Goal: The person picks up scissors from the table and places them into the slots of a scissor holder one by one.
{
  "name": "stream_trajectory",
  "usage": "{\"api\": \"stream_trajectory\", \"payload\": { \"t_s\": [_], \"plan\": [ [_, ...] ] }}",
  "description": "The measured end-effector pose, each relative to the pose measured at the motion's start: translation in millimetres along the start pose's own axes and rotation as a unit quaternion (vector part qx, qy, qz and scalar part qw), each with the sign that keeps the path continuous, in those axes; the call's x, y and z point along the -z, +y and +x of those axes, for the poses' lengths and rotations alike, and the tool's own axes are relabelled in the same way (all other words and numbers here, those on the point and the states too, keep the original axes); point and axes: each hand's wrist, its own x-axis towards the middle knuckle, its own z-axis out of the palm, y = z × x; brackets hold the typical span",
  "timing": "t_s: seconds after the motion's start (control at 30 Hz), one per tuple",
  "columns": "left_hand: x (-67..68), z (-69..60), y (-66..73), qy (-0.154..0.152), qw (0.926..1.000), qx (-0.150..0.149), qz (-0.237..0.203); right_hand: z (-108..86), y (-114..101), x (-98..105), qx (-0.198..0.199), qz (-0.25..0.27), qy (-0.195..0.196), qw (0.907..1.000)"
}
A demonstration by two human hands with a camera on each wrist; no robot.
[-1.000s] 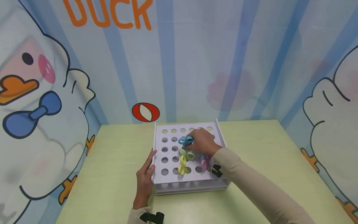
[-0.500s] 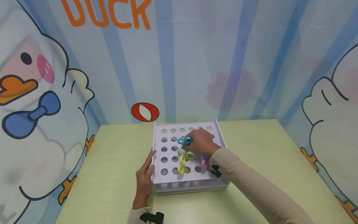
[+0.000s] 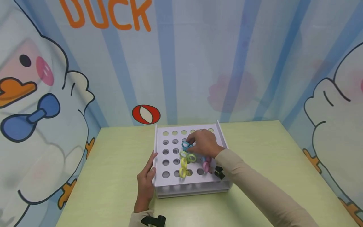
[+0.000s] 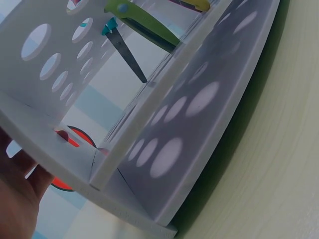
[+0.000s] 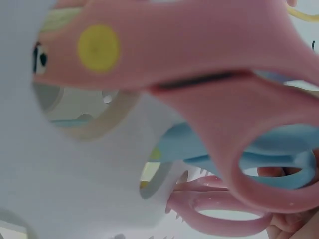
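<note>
A white rack (image 3: 177, 182) with rows of round holes stands on the table. My left hand (image 3: 145, 186) rests with its fingers against the rack's left side panel (image 4: 47, 149). Over the rack's middle, my right hand (image 3: 204, 143) pinches a pair of blue scissors (image 3: 185, 145) by the handles. In the left wrist view, a teal-topped blade (image 4: 124, 52) hangs below the holed panel. Green scissors (image 3: 191, 157) and yellow scissors (image 3: 183, 171) sit in holes nearer the front. Pink scissors (image 3: 206, 166) stand below my right wrist, large in the right wrist view, with light blue scissors (image 5: 194, 142) behind.
The pale yellow table (image 3: 113, 176) surrounds the rack. A striped curtain (image 3: 193, 63) with duck drawings hangs behind it. Raised side walls (image 3: 222, 132) flank the holed panel. A black wrist camera (image 3: 219, 172) sits close above the rack's front right.
My right hand has lowered the blue scissors, and its fingers have shifted on the handles. My left hand stays at the rack's side. The head view has shifted slightly.
</note>
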Motion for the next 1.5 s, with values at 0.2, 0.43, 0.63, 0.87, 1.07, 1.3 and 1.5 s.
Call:
{"api": "stream_trajectory", "payload": {
  "t_s": [0.2, 0.43, 0.63, 0.87, 1.07, 1.3, 1.5],
  "plan": [
    [0.1, 0.5, -1.9, -0.004, 1.0, 0.002, 0.0, -0.7, 0.4, 1.5, 0.003, 0.014, 0.011, 0.9998],
    [0.5, 1.2, -1.6, -0.002, 0.9999, 0.011, -0.002, -1.6, 0.9, 9.4, 0.02, 0.029, 0.035, 0.9988],
    [1.8, 1.1, -0.2, -0.004, 0.9999, 0.015, -0.006, -5.4, 4.0, 18.5, 0.026, 0.034, 0.063, 0.9971],
    [3.1, 3.7, 0.3, 0.0, 0.9999, 0.011, 0.005, -11.7, 8.8, 35.0, 0.021, 0.039, 0.083, 0.9956],
    [3.0, 2.6, 2.4, -0.006, 0.9996, 0.016, 0.024, -28.7, 19.3, 51.0, 0.01, 0.031, 0.117, 0.9925],
    [5.0, -2.7, 2.3, -0.015, 0.999, 0.017, 0.039, -59.2, 42.0, 57.9, 0.0, 0.045, 0.17, 0.9845],
    [15.0, -9.7, 0.8, -0.042, 0.996, 0.029, 0.073, -92.7, 63.8, 55.4, -0.007, 0.049, 0.223, 0.9736]
  ]
}}
